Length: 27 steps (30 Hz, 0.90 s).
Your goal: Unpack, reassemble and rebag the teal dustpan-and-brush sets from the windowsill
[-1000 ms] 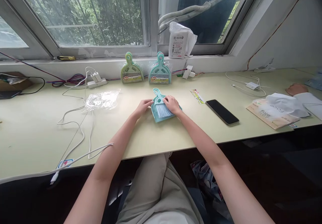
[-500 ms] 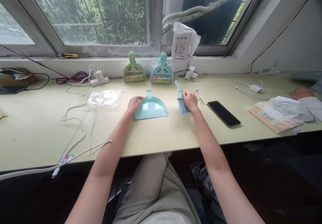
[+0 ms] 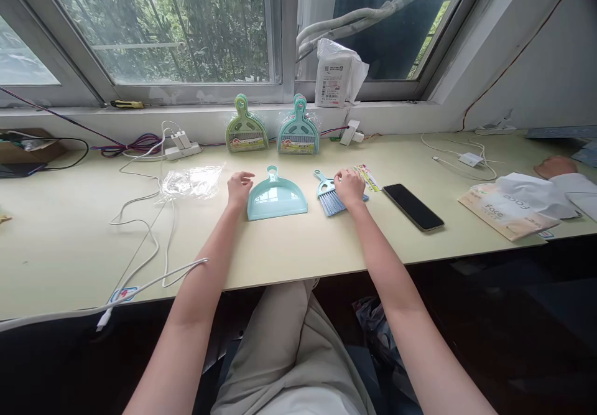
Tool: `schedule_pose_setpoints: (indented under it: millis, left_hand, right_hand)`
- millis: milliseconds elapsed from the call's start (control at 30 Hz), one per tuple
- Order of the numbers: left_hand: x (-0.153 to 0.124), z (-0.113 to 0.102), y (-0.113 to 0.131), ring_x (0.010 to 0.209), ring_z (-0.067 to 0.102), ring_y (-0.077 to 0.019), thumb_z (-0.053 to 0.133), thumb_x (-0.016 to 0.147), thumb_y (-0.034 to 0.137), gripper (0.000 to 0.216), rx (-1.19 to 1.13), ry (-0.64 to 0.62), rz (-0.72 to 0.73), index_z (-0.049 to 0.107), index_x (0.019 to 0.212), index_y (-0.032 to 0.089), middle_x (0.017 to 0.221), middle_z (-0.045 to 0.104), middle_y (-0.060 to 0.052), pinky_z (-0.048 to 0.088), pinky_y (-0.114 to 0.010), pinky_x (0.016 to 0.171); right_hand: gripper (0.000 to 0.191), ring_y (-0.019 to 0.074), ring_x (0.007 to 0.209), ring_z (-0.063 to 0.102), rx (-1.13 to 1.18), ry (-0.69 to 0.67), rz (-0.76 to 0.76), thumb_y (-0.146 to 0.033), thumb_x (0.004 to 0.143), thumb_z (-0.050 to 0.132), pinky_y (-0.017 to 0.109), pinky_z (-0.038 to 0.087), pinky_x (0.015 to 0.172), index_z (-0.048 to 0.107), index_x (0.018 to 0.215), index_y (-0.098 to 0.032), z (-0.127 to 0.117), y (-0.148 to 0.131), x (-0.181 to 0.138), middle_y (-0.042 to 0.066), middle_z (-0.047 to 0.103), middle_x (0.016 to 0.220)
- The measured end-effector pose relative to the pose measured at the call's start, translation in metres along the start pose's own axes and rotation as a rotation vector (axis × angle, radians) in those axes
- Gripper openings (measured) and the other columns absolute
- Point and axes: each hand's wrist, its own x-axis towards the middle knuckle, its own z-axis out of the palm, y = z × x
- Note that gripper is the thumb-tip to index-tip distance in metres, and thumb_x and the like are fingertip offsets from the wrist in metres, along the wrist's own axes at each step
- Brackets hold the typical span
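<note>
A light blue dustpan (image 3: 278, 198) lies on the table, its handle pointing toward the window. My left hand (image 3: 239, 187) is just left of it, apart from it, with loosely bent fingers and nothing in them. To the right, a small hand brush (image 3: 330, 202) with a light blue handle and blue-grey bristles lies flat on the tabletop. My right hand (image 3: 351, 186) is over its right part, fingers loosely bent and not wrapped round it; the hand hides part of the brush. A printed card (image 3: 370, 178) lies behind that hand.
A phone (image 3: 413, 207) and a tissue pack (image 3: 506, 209) lie to the right. Packaged dustpan sets, one green (image 3: 247, 130) and one turquoise (image 3: 298, 131), stand against the wall. Clear plastic wrap (image 3: 192, 182) and white cables (image 3: 150, 231) are on the left. Another person's hand (image 3: 555, 167) shows far right.
The brush, held tilted before, now lies flat and turned on the table, with my right hand loosened over it. My left hand has let go of the dustpan and moved slightly left.
</note>
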Motion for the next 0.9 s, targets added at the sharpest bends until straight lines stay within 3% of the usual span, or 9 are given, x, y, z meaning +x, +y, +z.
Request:
schedule_pose_setpoints:
  millis: [233, 400, 733, 900]
  left_hand:
    - [0.001, -0.003, -0.002, 0.087, 0.066, -0.0194, 0.063, 0.068, 0.014, 0.019, -0.057, 0.022, -0.012, 0.067, 0.085, 0.016, 0.094, 0.070, -0.008, 0.053, -0.035, 0.084]
    - [0.000, -0.002, -0.002, 0.087, 0.066, -0.0190, 0.061, 0.067, 0.012, 0.019, -0.060, 0.016, 0.002, 0.068, 0.084, 0.016, 0.094, 0.069, -0.007, 0.054, -0.034, 0.082]
    - [0.000, -0.005, -0.001, 0.086, 0.063, -0.0182, 0.050, 0.061, 0.000, 0.036, -0.023, 0.042, 0.005, 0.068, 0.086, 0.017, 0.099, 0.066, -0.007, 0.056, -0.036, 0.079]
    - [0.000, -0.004, -0.003, 0.087, 0.063, -0.0183, 0.052, 0.062, -0.001, 0.034, -0.051, 0.035, 0.001, 0.068, 0.086, 0.016, 0.098, 0.065, -0.007, 0.056, -0.036, 0.080]
  right_hand:
    - [0.028, 0.0278, 0.104, 0.051, 0.128, 0.130, 0.142, -0.023, 0.088, 0.037, 0.038, 0.038, 0.086, 0.064, 0.093, -0.019, -0.012, 0.006, 0.005, 0.013, 0.063, 0.105]
    - [0.026, 0.0259, 0.104, 0.051, 0.195, 0.151, 0.147, -0.023, 0.088, 0.038, 0.036, 0.038, 0.088, 0.063, 0.093, -0.020, -0.012, 0.008, 0.007, 0.011, 0.063, 0.106]
    - [0.025, 0.0273, 0.109, 0.048, 0.178, 0.046, 0.115, -0.022, 0.086, 0.041, 0.040, 0.036, 0.091, 0.064, 0.091, -0.021, -0.005, 0.008, 0.007, 0.011, 0.063, 0.108]
    - [0.023, 0.0304, 0.112, 0.046, 0.106, -0.049, 0.057, -0.026, 0.086, 0.044, 0.044, 0.035, 0.092, 0.064, 0.095, -0.021, 0.005, 0.001, 0.000, 0.013, 0.062, 0.112]
